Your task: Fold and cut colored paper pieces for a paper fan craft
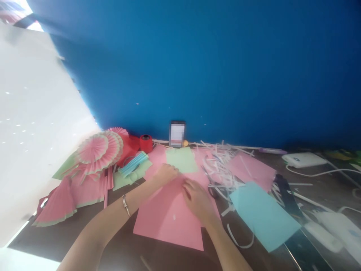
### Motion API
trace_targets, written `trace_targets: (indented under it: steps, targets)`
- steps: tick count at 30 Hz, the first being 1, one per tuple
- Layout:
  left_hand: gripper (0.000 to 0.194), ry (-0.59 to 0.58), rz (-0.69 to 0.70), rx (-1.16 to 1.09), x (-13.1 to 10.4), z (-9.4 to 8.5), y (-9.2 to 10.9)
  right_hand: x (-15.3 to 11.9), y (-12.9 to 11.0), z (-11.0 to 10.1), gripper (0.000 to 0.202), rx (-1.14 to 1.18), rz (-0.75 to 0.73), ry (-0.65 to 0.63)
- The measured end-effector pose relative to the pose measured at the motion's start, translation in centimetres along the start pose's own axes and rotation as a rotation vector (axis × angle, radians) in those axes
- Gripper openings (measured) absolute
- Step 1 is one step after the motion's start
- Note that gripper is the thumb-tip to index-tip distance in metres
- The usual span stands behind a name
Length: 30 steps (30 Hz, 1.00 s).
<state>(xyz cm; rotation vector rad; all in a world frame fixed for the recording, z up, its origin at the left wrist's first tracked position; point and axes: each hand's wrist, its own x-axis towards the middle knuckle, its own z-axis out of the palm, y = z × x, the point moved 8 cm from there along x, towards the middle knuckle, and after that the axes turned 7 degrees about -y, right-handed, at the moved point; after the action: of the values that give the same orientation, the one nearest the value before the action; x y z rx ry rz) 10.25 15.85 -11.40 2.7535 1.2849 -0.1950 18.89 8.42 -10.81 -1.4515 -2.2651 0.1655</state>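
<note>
A pink paper sheet (169, 233) lies on the dark table in front of me, over more pink paper. My left hand (167, 174), with a silver bracelet on the forearm, has its fingers closed at the far edge of this sheet. Close by on the right, my right hand (199, 197) rests on the same sheet with its fingers loosely bent and apart. Just beyond both hands is a light green paper sheet (182, 160). Slight blur hides the exact fingertip contact.
Pleated pink paper fans (94, 148) pile up at left, beside a blue folded mask (134, 164) and a red tape roll (146, 143). White paper strips (220, 165), a blue sheet (263, 216) and a white corded device (304, 160) lie right. A blue wall (211, 75) stands behind.
</note>
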Motion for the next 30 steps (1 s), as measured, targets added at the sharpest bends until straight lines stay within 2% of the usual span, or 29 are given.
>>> trace_targets:
  steps: [4, 7, 12, 17, 21, 25, 27, 30]
  targets:
    - [0.022, 0.057, -0.059, -0.051, 0.0, 0.2, -0.6, -0.3, 0.1, -0.5, 0.024, 0.0, 0.054, 0.001]
    - [0.023, 0.054, -0.107, -0.062, 0.1, 0.4, -0.7, -0.6, 0.4, -0.7, 0.025, -0.008, 0.099, 0.012]
    - [0.019, 0.023, -0.087, -0.039, 0.7, 0.9, -0.1, -0.8, 0.6, -0.8, 0.022, 0.003, 0.138, 0.037]
    - [0.024, 0.062, -0.078, -0.05, 0.1, 0.9, -0.1, -0.7, 0.6, -0.9, 0.021, -0.01, 0.16, 0.006]
    - [0.026, 0.142, -0.117, -0.094, -1.9, 1.4, -0.9, -0.9, 0.3, -1.2, 0.021, 0.029, 0.148, 0.025]
    - [0.028, 0.359, -0.145, -0.25, -4.4, 1.7, -2.2, -0.6, 0.1, -0.7, 0.024, 0.112, 0.124, 0.009]
    - [0.028, 0.385, -0.127, -0.32, -5.0, 2.3, -2.6, -0.4, 0.3, -0.7, 0.026, 0.157, 0.094, 0.026]
    - [0.027, 0.431, -0.139, -0.373, -5.3, 2.7, -3.0, -0.2, 1.7, -2.3, 0.026, 0.139, 0.075, 0.099]
